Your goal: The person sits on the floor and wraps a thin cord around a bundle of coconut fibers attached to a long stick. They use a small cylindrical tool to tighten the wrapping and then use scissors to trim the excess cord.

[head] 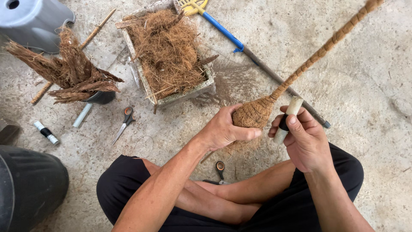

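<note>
- Two hands busy: left hand (225,129) fingers wrapped around coir broom head (253,114).
- Right hand (302,139) fingers pinching pale thread spool (288,118), just beside the broom head.
- Scissors (123,123) on concrete floor (365,77).

Seated cross-legged on concrete floor (365,81). Left hand (223,129) wrapped around bulbous fibre head of coir broom (254,114), wound handle slanting up and away to the right. Right hand (302,137) just right of that head, gripping pale thread spool (287,119). Beyond the head, tray of loose coconut fibre (169,51); left of the tray, orange-handled scissors (124,122).
</note>
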